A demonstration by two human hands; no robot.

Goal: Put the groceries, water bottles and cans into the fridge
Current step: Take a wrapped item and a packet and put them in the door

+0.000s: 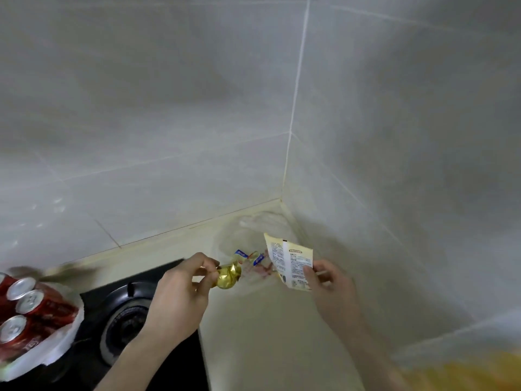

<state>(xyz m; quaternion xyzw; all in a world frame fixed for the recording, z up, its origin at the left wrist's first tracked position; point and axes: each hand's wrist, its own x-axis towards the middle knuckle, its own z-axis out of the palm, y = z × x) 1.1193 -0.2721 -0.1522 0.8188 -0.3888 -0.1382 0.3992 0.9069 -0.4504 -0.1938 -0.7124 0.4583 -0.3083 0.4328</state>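
A home kitchen: a black gas stove (pixel 124 314) set into a cream surface (pixel 267 320) in a grey-tiled wall (pixel 169 108) corner.

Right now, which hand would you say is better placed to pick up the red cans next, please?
Probably the left hand: it is nearer the red cans, though its grip holds a gold packet. The right hand holds a pale pouch.

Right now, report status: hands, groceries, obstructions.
Left hand pinching gold-foil packet. Right hand gripping yellow printed packet. Red cans bagged left. Nothing blocking.
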